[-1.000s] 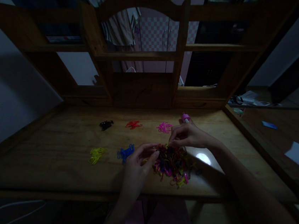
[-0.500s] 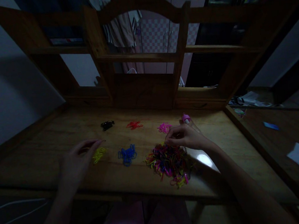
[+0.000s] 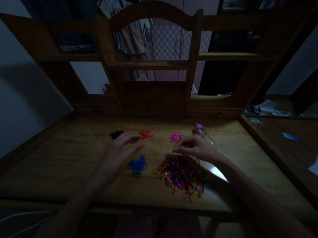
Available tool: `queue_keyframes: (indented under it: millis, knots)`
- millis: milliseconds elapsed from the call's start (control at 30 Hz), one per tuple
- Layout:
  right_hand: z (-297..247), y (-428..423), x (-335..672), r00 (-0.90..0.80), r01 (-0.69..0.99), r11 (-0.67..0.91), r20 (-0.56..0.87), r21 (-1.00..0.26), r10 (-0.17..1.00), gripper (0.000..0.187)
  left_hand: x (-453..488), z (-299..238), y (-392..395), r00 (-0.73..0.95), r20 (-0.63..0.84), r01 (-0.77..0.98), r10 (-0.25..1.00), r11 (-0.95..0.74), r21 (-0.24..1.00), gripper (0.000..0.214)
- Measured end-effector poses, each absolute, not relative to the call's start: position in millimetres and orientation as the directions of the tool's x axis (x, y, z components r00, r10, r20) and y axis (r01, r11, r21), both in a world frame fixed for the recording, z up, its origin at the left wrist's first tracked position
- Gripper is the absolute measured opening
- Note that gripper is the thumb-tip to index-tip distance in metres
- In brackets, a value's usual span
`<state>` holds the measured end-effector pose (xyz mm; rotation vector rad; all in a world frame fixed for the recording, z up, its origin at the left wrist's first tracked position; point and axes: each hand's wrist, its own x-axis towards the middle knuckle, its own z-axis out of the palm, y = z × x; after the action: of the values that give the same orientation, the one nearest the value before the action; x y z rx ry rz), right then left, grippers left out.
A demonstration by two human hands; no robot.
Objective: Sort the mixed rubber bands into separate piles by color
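My left hand (image 3: 119, 149) is out near the blue pile (image 3: 137, 166), thumb and fingers parted, seemingly empty, while my right hand (image 3: 174, 150) curls above the tabletop's (image 3: 152, 191) mixed heap (image 3: 182, 175), its pinch too dim to tell!

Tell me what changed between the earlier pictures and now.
The left hand went left from the mixed multicoloured heap of small loops to the yellow loop pile, then partway back right; its fingers, pinching a dark bit midway, are now parted, no bit visible. The right hand stayed pinched by the heap's far edge; the blue loop pile stayed put.
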<state>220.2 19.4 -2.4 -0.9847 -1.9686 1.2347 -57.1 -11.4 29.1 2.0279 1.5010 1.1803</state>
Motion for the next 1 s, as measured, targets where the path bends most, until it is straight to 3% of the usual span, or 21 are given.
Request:
queue_keyframes:
  millis: [133, 333, 567, 800, 1000]
  knots:
    - [-5, 17, 215, -0.549, 0.229, 0.252, 0.089, -0.94, 0.831, 0.024, -26, 14, -34, 0.41, 0.341, 0.562, 0.846, -0.529, 0.636, 0.035]
    - [-5, 13, 211, -0.575, 0.215, 0.256, 0.089, -0.943, 0.813, 0.027, -8, 9, -43, 0.471, 0.418, 0.504, 0.777, -0.626, 0.595, 0.021]
    - [3, 10, 210, -0.499, 0.26, 0.252, 0.094, -0.932, 0.862, 0.03, -24, 16, -38, 0.341, 0.44, 0.612, 0.831, -0.552, 0.566, 0.026]
    - [8, 11, 215, -0.404, 0.309, 0.221, 0.083, -0.925, 0.911, 0.034, -111, -13, -48, 0.008, 0.408, 0.785, 0.913, -0.259, 0.562, 0.035]
    - [7, 11, 216, -0.385, 0.302, 0.208, 0.081, -0.93, 0.919, 0.033, -168, -52, -51, -0.219, 0.329, 0.669, 0.919, -0.104, 0.736, 0.031]
